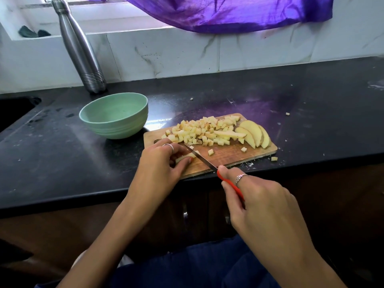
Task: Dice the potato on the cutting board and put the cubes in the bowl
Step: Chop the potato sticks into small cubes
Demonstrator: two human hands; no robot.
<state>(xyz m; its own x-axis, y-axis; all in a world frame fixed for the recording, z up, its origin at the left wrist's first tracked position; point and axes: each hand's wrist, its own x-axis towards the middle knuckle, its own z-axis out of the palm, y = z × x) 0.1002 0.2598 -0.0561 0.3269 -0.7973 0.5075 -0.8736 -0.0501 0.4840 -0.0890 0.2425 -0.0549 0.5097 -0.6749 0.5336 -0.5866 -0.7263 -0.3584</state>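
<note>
We see the pale yellow strip of potato [185, 157] lying on the near left corner of the rectangular wooden cutting board [226, 155], pinned there by the left hand [161, 163], whose fingers curl over it and whose thumb presses its near side. The right hand [252, 201] grips the red handle of a small steel-bladed knife [209, 164], forefinger laid along the top; the blade slants across the board and its tip meets the strip just beside the left fingertips. Each hand wears a silver ring.

Further back on the board we find a heap of small yellow potato cubes [202, 130], with two stray cubes lying apart nearer the blade. At the board's right end several uncut curved potato slices [254, 134] lean against one another, and one long strip lies between them and the heap. One cube sits on the counter just off the board's right corner.

Left of the board, just beside its far corner, stands the round pale green ribbed bowl [114, 116]; we see no potato in it. Behind the bowl a tall brushed-steel bottle [80, 48] stands against the white marble-patterned wall. Everything rests on a black speckled stone counter [62, 163], and a purple cloth [228, 13] hangs above.
</note>
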